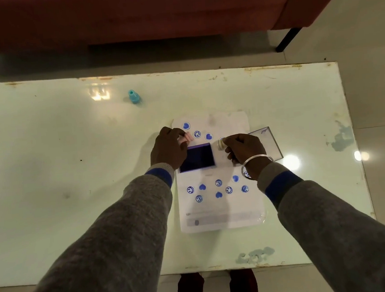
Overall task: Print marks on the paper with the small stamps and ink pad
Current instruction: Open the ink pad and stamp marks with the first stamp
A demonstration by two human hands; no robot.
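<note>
Marks [218,194] already crowd our paper [223,222], left hand [167,148] gripping the pink stamp [188,137], right hand [245,149] the white stamp [221,144], middle gaps left.

The left hand [167,148] covers the near-left corner of the ink pad [197,157] and most of the pink stamp [187,137], whose face cannot be seen. The right hand [245,150] hides the body of the white stamp [221,143], the left part of the clear lid [267,144] and a mark [247,174] at the wrist, while the designs in the round marks on the paper [221,222] are too small to read surely, as is the faint grey print near its bottom edge. The red sofa [152,12] is cut off by the top edge, and both sleeves [116,245] run out of the bottom.
</note>
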